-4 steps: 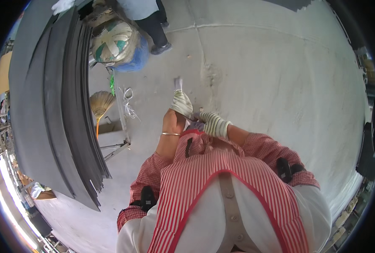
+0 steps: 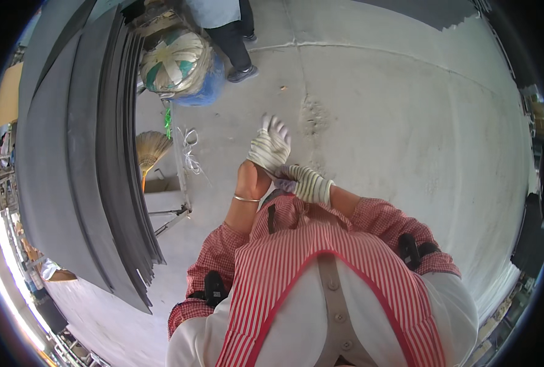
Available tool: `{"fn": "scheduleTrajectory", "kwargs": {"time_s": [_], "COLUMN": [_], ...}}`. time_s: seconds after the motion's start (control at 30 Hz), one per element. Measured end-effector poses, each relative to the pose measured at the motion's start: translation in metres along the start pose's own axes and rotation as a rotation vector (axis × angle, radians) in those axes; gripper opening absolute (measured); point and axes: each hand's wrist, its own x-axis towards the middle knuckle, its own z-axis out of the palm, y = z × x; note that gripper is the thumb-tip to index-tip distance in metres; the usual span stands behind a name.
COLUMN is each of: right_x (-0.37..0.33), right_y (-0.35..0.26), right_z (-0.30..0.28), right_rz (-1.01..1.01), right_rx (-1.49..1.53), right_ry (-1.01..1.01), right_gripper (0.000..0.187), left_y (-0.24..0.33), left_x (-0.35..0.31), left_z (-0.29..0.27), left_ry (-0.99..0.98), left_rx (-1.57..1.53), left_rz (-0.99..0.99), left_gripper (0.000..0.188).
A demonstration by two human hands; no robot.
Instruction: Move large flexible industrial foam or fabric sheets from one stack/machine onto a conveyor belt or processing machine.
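In front of my waist, my left hand [image 2: 269, 144] points away from me with its fingers stretched out and slightly apart. It wears a white work glove [image 2: 266, 151] with yellowish-green stripes, and its bare wrist carries a silver bangle [image 2: 247, 199]. My right hand [image 2: 305, 183], in a matching striped glove, is closed at the edge of the left glove, by the heel of my left hand. Its fingertips are partly hidden there. Red checked sleeves cover my forearms, and a red-and-white striped apron [image 2: 284, 244] lies below the hands.
A tall stack of dark grey sheets [image 2: 94, 153] stands at my left. Behind it are a broom [image 2: 151, 150], a metal frame [image 2: 182, 165], loose white strapping [image 2: 190, 150] and a wrapped bundle [image 2: 174, 64] on a blue drum [image 2: 204, 88]. Another person [image 2: 229, 37] stands farther off.
My left hand's fingers have spread and now show more plainly. The right hand stays against the left glove. The whole view has shifted slightly.
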Motion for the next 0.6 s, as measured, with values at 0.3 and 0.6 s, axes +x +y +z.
{"fn": "scheduleTrajectory", "kwargs": {"time_s": [0.3,0.6], "right_x": [0.11,0.328], "right_y": [-0.096,-0.104], "right_z": [-0.019,-0.072], "right_rz": [0.116,-0.577], "right_rx": [-0.079,-0.95], "right_ry": [-0.265,-0.727], "right_gripper": [0.016,0.028], "left_y": [-0.025,0.016], "left_x": [0.146,0.197], "left_z": [-0.144,-0.203], "left_ry": [0.055,0.332], "left_rx": [1.047,0.399], "left_rz": [0.378,0.192], "left_gripper": [0.055,0.06]}}
